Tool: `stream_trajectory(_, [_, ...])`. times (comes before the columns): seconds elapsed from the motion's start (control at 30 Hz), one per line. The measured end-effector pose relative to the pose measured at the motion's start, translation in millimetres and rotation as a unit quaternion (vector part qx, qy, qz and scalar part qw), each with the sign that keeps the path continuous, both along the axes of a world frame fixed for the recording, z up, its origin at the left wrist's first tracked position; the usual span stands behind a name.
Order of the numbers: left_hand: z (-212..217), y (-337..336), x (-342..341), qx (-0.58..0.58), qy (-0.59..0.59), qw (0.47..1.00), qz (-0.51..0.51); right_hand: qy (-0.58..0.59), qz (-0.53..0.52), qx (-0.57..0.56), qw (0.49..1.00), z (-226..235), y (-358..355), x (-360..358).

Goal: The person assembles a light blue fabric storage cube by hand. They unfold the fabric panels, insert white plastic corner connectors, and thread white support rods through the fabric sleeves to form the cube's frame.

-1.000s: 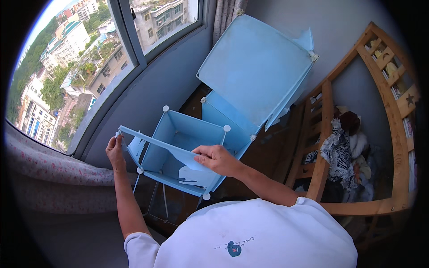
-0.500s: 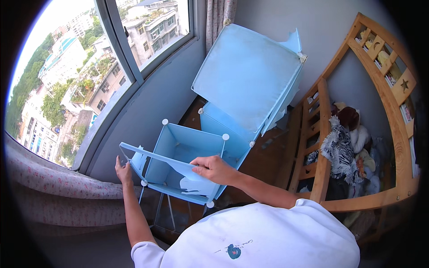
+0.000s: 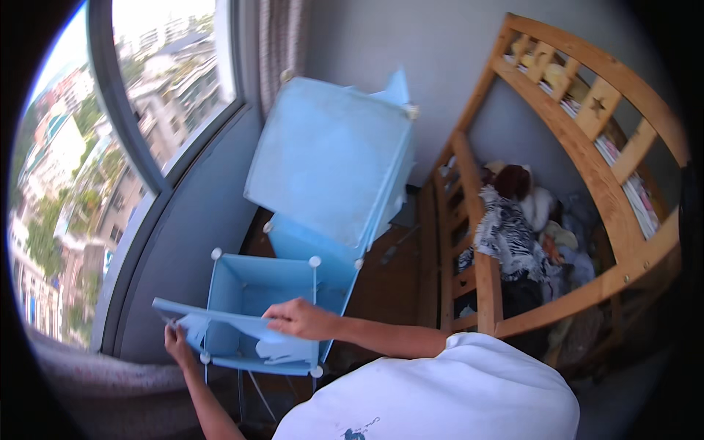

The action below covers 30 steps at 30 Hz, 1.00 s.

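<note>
A light blue plastic panel with a torn-looking cut-out lies tilted across the near side of an open-topped blue cube frame. My right hand grips the panel's upper edge, thumb and fingers closed round it. At the panel's far left end, my left hand pinches its corner; the fingertips are partly hidden. White round connectors sit at the cube's corners, and thin metal rods run down beneath it.
Behind the cube stands a larger blue cabinet of the same panels. A window and curtain are on the left. On the right, a wooden bed frame holds a pile of clothes; brown floor shows between.
My view has turned, so the scene sits farther left and lower. My left fingers, spread beside the panel's end before, are now closed at its corner. The right hand keeps its grip.
</note>
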<state>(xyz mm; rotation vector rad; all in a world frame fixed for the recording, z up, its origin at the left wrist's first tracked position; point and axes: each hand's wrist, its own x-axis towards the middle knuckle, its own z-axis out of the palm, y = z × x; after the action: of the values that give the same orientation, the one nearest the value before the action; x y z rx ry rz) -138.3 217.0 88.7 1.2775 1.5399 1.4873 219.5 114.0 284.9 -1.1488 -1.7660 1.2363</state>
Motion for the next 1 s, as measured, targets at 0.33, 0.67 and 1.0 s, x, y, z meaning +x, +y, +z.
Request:
stream_trajectory(0.33, [3,6,4,-0.055,-0.053,0.994,-0.078,0.032,-0.004,-0.022,0.999,2,-8,7])
stream_trajectory(0.67, [-3,1,0,-0.081,-0.177,0.972,-0.131,0.052,-0.008,-0.012,0.999,-9,-6,5])
stream_trajectory(1.0, [-35,-2,-24,-0.062,0.028,0.994,-0.088,0.036,-0.002,0.008,0.999,-2,-5,7])
